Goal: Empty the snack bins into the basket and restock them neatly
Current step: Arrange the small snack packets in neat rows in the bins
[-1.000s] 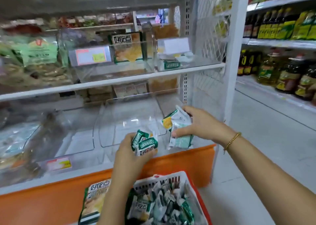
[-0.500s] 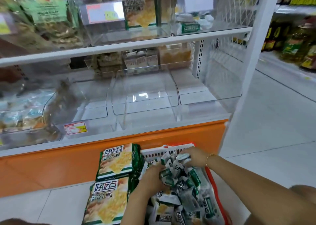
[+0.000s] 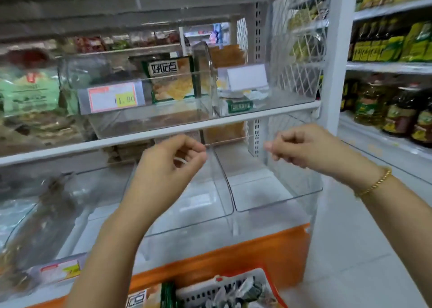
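Gripping the far top corners of the clear plastic bin on the lower shelf: my left hand and right hand both pinch (long axis near-to-far, mouth toward me).

price tag on upper shelf, oil bottles far right, white upright post

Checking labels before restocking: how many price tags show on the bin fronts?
3: one on the upper left bin, a blank one upper right, one lower left. Others may be hidden.
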### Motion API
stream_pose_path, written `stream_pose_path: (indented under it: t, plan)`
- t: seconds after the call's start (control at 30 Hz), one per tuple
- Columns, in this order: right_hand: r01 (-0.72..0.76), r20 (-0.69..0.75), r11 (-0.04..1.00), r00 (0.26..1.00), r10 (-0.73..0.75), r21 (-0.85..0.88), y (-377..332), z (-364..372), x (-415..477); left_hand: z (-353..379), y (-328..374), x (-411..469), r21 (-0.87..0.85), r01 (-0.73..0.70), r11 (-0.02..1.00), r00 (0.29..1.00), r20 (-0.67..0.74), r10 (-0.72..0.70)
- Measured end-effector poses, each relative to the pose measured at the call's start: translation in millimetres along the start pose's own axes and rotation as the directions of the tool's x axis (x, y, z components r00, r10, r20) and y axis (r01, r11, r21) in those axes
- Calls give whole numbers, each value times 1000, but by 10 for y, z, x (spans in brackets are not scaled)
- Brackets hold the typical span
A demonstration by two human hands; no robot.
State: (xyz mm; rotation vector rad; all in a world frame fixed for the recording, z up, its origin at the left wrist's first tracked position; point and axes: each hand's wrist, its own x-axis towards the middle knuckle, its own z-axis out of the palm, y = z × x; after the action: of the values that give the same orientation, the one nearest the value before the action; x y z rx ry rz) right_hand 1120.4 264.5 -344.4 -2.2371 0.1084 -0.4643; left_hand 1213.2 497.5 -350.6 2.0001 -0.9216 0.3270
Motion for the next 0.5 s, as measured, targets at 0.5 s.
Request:
stream_pose_path:
  t: [0.5]
  plan:
    - [49,495,908,850,182,-417,-851,-870,2376,-274,63,1774,370,-471,801,882,182,434]
